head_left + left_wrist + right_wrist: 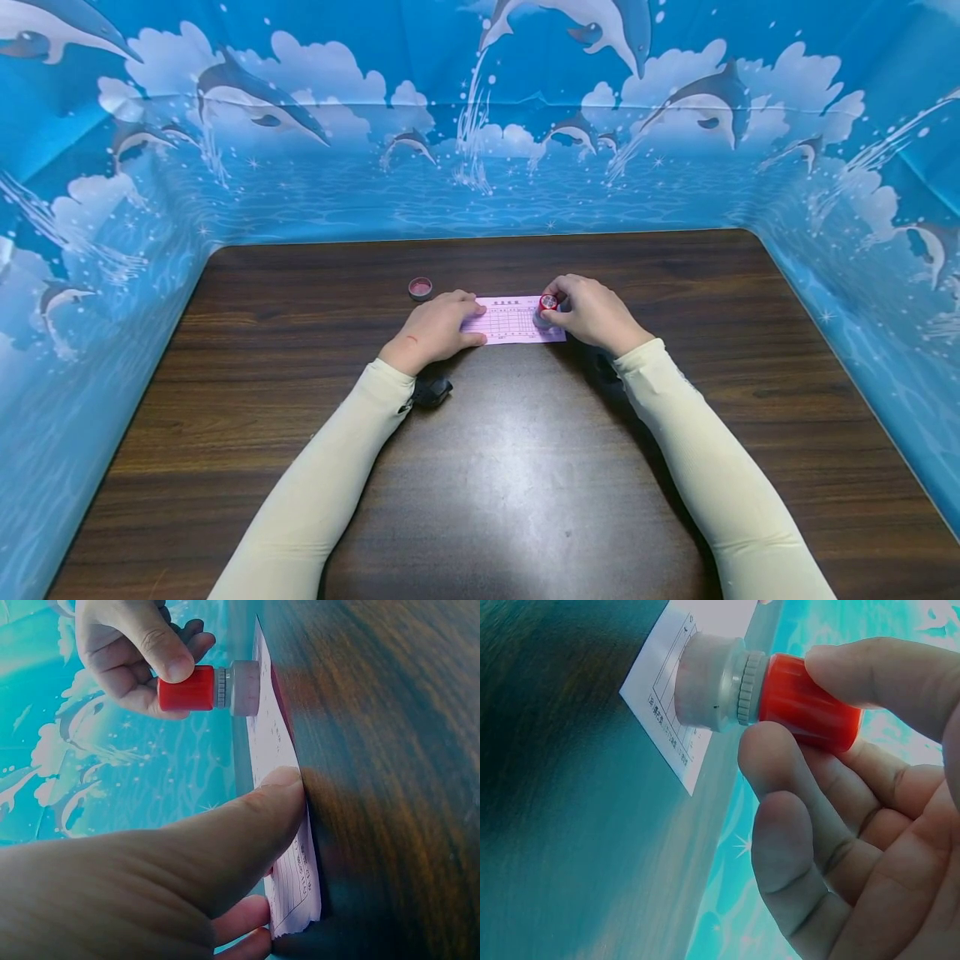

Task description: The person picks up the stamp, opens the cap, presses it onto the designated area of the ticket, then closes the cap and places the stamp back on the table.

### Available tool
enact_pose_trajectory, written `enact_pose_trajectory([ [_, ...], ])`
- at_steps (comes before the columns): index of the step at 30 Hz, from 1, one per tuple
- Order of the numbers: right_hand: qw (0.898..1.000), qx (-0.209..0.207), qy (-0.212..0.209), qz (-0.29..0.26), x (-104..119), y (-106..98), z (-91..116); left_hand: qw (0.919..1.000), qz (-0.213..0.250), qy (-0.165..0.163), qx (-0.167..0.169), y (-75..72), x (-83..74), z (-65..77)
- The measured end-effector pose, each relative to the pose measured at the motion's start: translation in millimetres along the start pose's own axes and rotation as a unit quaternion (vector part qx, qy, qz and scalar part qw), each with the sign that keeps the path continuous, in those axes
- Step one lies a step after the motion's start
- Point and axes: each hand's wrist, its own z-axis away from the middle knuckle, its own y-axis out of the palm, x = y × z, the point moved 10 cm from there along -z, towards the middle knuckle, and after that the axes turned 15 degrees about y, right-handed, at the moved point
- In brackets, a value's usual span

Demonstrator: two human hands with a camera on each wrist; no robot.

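A pink printed form (513,327) with a ruled grid lies on the table. My right hand (596,315) pinches the red handle of a round self-inking stamp (810,701) between thumb and fingers. The stamp stands upright over the form's right part, its clear, greyish base down at the paper. My left hand (435,327) rests at the form's left end, thumb and fingers spread apart. In the left wrist view the left thumb (274,806) lies straight on the paper near its edge. The stamp's printing face is hidden beneath it.
A small round cap (420,288), dark-rimmed with a reddish inside, sits on the table beyond my left hand. The dark wood-grain table (480,467) reaches back to a blue dolphin-print curtain (480,192). A black wrist camera (432,392) hangs under the left sleeve.
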Motion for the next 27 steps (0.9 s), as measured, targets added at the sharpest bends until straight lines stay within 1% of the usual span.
enact_pose_trajectory([
  [27,1.0,0.0,-0.005,0.0,0.1,0.5,-0.3,1.0,-0.001,0.003,0.002,-1.5,-2.2,1.2],
])
